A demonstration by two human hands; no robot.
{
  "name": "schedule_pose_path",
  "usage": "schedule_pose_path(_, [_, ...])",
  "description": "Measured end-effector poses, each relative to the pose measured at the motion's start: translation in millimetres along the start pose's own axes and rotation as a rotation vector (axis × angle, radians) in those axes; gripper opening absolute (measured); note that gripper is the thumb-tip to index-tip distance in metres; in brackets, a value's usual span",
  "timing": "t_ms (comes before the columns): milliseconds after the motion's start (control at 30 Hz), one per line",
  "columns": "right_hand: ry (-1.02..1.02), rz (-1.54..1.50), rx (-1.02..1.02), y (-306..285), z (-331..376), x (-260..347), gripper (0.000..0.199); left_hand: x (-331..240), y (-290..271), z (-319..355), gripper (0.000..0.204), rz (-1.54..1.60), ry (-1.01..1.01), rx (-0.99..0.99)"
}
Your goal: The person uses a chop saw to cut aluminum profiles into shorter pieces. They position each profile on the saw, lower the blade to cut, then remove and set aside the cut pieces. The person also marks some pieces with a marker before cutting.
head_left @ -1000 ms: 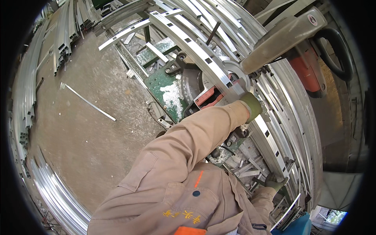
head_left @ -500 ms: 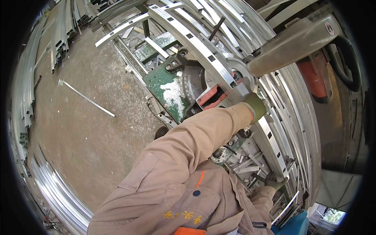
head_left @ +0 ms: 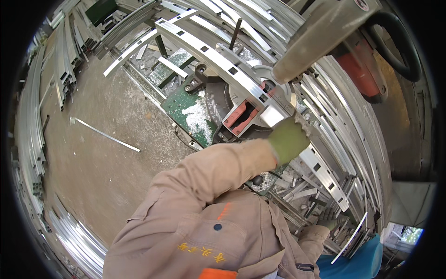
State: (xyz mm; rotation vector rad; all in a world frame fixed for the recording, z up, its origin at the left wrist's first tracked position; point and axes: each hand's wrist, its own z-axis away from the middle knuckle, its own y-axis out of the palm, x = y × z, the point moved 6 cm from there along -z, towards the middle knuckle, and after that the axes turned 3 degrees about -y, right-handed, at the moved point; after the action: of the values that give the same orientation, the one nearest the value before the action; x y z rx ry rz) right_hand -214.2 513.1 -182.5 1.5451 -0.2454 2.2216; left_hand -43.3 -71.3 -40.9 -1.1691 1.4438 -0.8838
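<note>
My left hand, in a green glove and blurred, is closed around a silver aluminium profile with square dark holes. A bright flat face shows just beyond the glove, beside the saw table. Farther off, a holed aluminium length lies across the mitre saw; my glove hides how the two lengths meet. The saw's grey guard and head is raised at upper right. My right hand, gloved and dim, is below the profile's near end and apart from it, fingers seemingly loose.
A green bench carries white shavings and offcuts. Long aluminium bars are stacked behind the saw. More profiles line the left side, and a thin strip lies on the floor. Something blue stands at lower right.
My right hand has come off the profile's near end and dropped lower. My left hand has come nearer, staying on the profile, and a bright flat face now shows beyond it. The view has shifted.
</note>
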Motion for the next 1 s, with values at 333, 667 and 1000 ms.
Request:
schedule_pose_path(333, [-0.057, -0.222, 0.279, 9, 151, -72, 0.075, -13, 45, 191, 0.052, 0.338, -0.06, 0.214])
schedule_pose_path(667, [0.322, -0.138, 0.308, 78, 406, -152, 0.057, -51, 105, 212, 0.079, 0.619, 0.0, 0.613])
schedule_pose_path(1000, [-0.134, 0.466, -0.327, -157, 215, -100, 0.07, -7, 79, 245, 0.049, 0.66, -0.024, 0.332])
